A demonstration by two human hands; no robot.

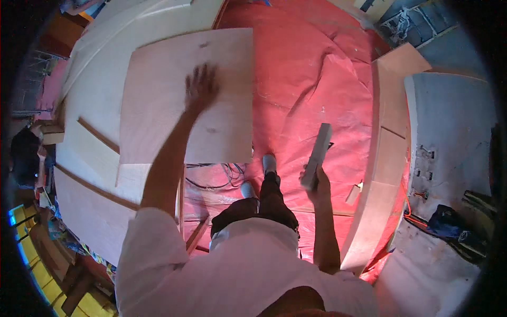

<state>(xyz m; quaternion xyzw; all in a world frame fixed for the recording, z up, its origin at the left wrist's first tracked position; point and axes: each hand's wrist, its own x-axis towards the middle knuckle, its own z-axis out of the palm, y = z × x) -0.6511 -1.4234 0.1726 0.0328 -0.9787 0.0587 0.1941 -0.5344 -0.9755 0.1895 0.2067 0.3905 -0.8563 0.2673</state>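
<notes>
My left hand (202,84) is over a square pinkish plywood panel (227,132), fingers spread and apparently touching its surface. The panel lies on paler boards (87,95) at the left. In my right hand (316,182) is a long grey rectangular block (320,148), held upright in view over the red floor sheeting (296,84); a small dark piece shows at its side, too small to make out.
My feet (268,162) stand by black cables (208,185). A long boxed board (385,105) runs along the right, beside a grey surface (449,111) with dark items and an orange cord. Yellow stacked pieces (42,280) and a dark shape fill the left edge.
</notes>
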